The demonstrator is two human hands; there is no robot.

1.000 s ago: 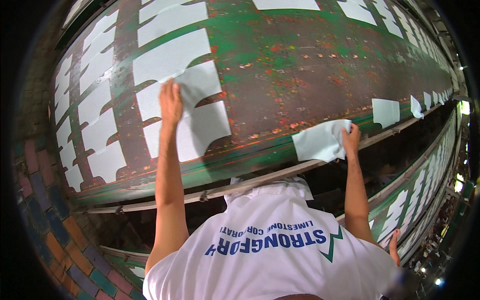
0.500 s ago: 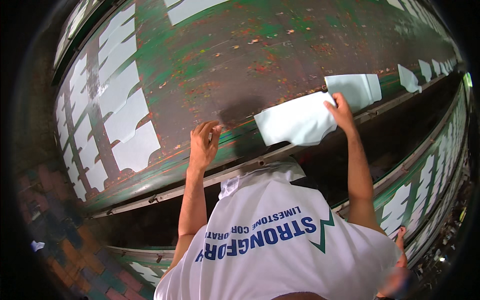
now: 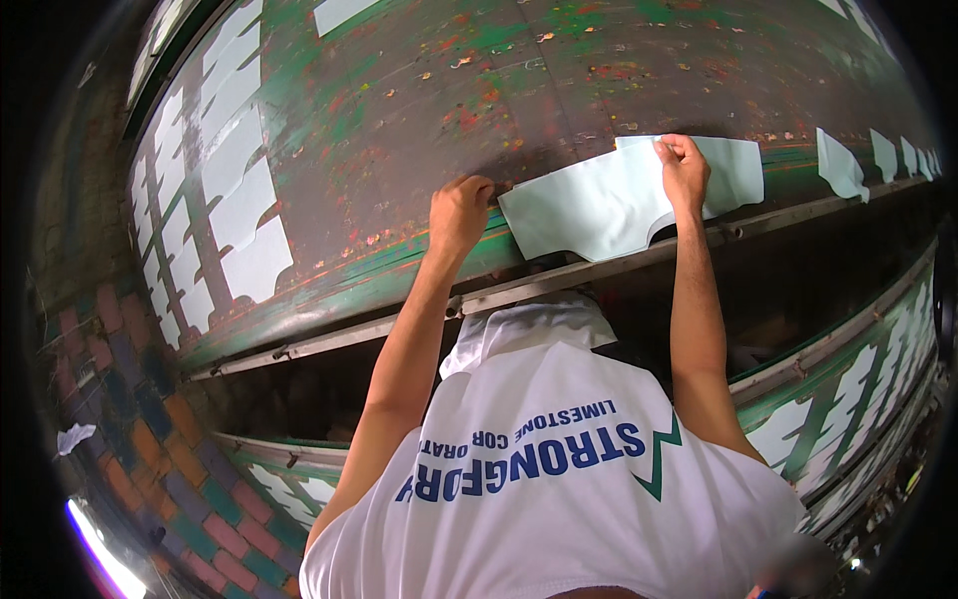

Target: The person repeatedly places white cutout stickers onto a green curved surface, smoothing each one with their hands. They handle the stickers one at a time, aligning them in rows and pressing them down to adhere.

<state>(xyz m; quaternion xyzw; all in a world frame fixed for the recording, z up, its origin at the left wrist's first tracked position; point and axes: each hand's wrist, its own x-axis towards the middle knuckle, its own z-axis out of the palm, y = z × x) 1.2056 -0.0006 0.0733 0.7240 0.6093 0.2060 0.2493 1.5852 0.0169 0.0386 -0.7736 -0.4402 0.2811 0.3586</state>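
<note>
A thin, pale white, flexible sheet with curved cuts along its lower edge (image 3: pixel 587 208) slanted between one and two o'clock from centre, overlapping a similar white sheet (image 3: pixel 736 172) towards three o'clock

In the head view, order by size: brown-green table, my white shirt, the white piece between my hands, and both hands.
1. brown-green table
2. white shirt
3. white piece
4. left hand and right hand: too alike to rank
</note>
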